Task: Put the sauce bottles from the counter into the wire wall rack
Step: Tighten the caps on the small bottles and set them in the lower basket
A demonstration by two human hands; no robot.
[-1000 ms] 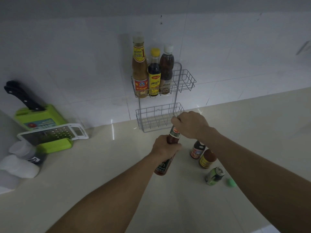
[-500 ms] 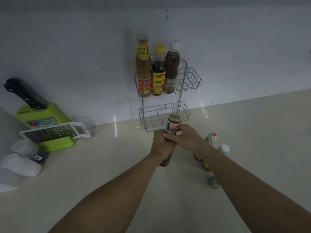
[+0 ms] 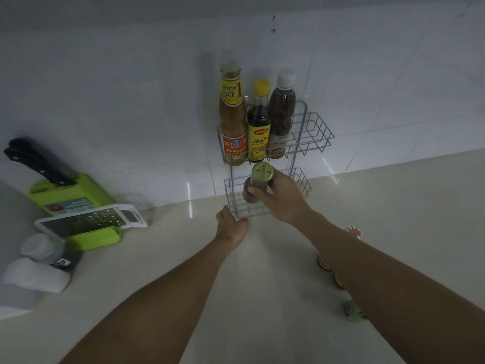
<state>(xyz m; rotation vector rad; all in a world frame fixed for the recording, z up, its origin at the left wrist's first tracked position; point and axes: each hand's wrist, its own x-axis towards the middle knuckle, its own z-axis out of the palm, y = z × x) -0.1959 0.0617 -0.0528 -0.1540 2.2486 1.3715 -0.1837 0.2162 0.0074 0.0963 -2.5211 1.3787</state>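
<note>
A grey wire wall rack with two shelves hangs on the tiled wall. Its upper shelf holds three bottles: a tall tan sauce bottle, a dark bottle with a yellow cap and a brown bottle with a white cap. My right hand grips a dark sauce bottle with a gold cap, held upright at the lower shelf, over its left part. My left hand hovers just below the rack's lower left corner, fingers loose, holding nothing. More small bottles stand on the counter, mostly hidden behind my right forearm.
At the left stand a green knife block with black-handled knives, a white grater on a green base, and pale containers. A small green object lies by my right arm. The beige counter runs right.
My right hand lifted the gold-capped bottle from the counter up to the lower shelf. My left hand let go of it and now sits below the rack.
</note>
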